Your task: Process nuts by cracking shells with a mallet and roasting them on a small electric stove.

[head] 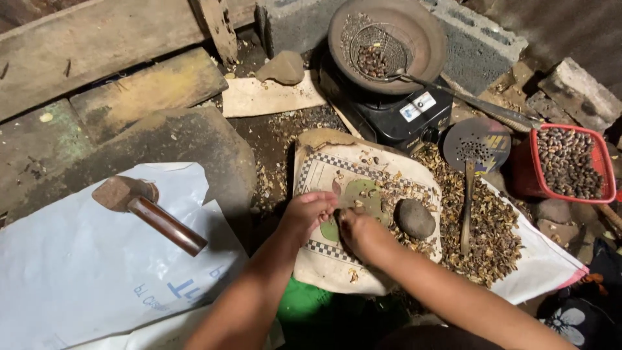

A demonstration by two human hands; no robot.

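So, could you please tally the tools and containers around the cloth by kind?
Mallet: 1
Round stone: 1
Wire strainer: 1
Clay pan: 1
Perforated skimmer: 1
Red basket of seeds: 1
Total: 6
Both hands, left and right, pinch something small over the cloth.

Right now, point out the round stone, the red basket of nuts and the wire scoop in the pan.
round stone (415, 218), head view, middle of its top face
red basket (607, 170), head view, right rim
wire scoop (378, 45), head view, mesh bowl lying in the pan
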